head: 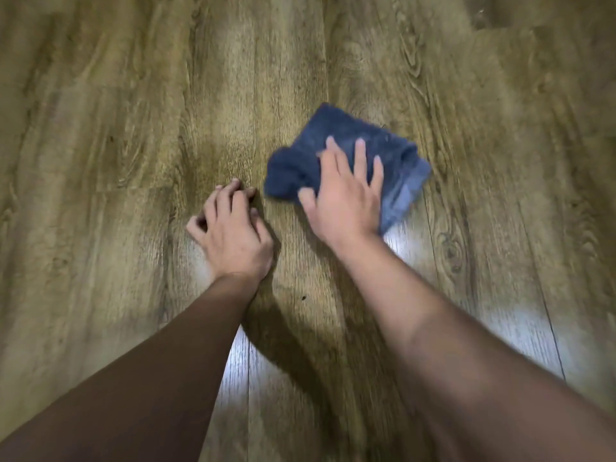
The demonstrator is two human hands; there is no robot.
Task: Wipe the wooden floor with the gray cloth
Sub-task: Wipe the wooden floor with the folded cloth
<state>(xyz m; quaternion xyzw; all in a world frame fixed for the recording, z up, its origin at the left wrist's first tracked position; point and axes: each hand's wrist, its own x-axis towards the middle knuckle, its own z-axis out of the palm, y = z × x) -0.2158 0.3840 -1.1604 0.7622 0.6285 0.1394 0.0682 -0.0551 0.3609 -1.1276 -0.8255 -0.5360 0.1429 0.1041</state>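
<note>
A: From the head camera, what lies on the wooden floor (133,161)?

B: One crumpled gray cloth (396,155), bluish in this light, right of centre. It lies bunched on its left side and flatter toward its right, where a paler hemmed edge shows. No bin, bucket or other vessel shows in this view.

A: And the hands?

B: The right hand (343,198) lies palm down on the cloth, fingers (360,155) spread wide and flat rather than curled round it, so it presses the cloth to the boards without clutching it. The picture is blurred around this hand and the cloth.

A: The left?

B: The left hand (233,231) is on the bare boards just left of the cloth, not touching it. Its fingers are bent, tips planted on the wood, holding nothing. The two hands are near each other but apart.

A: Anything in the way?

B: Only the floor itself: brown planks with dark grain and seams running away from the camera, and pale glare patches near the forearms. A tiny dark speck sits between the arms.
</note>
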